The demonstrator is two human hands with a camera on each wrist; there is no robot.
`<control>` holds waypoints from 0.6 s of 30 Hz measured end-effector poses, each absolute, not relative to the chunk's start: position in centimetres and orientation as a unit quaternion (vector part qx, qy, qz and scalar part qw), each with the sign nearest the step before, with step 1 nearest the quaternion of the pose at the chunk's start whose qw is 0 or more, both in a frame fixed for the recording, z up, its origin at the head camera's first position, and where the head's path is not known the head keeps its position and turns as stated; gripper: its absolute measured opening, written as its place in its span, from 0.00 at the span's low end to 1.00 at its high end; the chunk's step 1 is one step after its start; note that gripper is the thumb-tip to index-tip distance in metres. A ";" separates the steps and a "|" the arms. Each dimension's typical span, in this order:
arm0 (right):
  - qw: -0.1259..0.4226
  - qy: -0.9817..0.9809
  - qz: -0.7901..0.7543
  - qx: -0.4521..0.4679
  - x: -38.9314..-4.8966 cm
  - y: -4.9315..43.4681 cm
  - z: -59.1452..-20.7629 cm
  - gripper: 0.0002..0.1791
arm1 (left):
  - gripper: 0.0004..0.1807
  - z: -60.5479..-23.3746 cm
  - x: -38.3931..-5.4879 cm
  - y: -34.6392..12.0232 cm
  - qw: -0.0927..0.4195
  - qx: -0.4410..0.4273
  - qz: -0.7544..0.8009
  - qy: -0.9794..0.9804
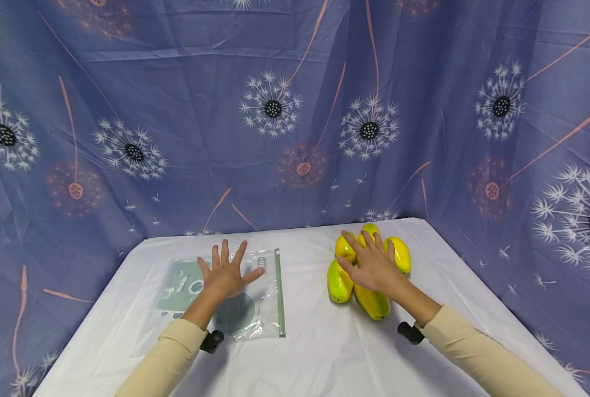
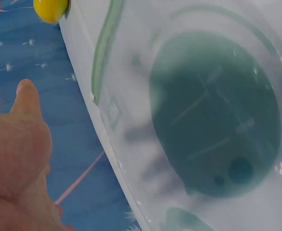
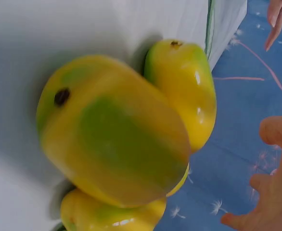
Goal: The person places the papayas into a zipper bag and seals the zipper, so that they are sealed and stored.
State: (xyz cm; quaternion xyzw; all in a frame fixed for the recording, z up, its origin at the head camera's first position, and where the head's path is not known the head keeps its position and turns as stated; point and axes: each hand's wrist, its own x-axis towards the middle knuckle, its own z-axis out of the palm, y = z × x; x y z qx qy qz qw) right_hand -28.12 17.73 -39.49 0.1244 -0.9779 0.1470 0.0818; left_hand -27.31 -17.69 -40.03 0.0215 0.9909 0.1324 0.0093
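1. At the left, the clear zip bag [image 1: 181,292] lies flat on the white-covered table [image 1: 305,358]. It should handle as light, limp and slippery; the stiffer-looking green seal strip [image 1: 280,300] along its right edge looks the best place to take hold.
2. Above the bag, the left hand [image 1: 225,278] has its grip spread wide, fingers apart, with nothing in it.
3. Farther right, five yellow-green fruits [image 1: 341,282] lie clustered on the table. Their gloss suggests smooth, slightly slippery skins; weight and firmness cannot be told. A hold round the middle of one, thumb opposite fingers, seems soundest.
4. Over the fruits, the right hand [image 1: 374,268] also has its grip spread wide and holds nothing.
5. The left hand hides part of the bag in the head view; the left wrist view shows its green oval print [image 2: 215,110] whole, two darker dots near one end.
6. Only the head view shows all five fruits; the right wrist view adds the nearest one's dark stem spot [image 3: 62,97] and a gap beside the hand.
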 end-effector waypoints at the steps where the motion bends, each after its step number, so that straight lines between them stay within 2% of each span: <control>1: 0.085 -0.976 0.152 0.127 -28.1 17.6 -39.5 0.40 | 0.51 -40.1 -27.3 -17.5 0.009 0.024 0.137 0.990; 8: 0.082 -0.965 0.202 0.149 -27.9 17.1 -39.6 0.43 | 0.49 -40.5 -27.1 -16.0 0.009 0.049 0.168 0.984; 18: 0.025 -0.949 0.270 0.164 -27.9 17.3 -39.0 0.45 | 0.47 -41.6 -26.6 -13.7 0.026 0.086 0.206 0.974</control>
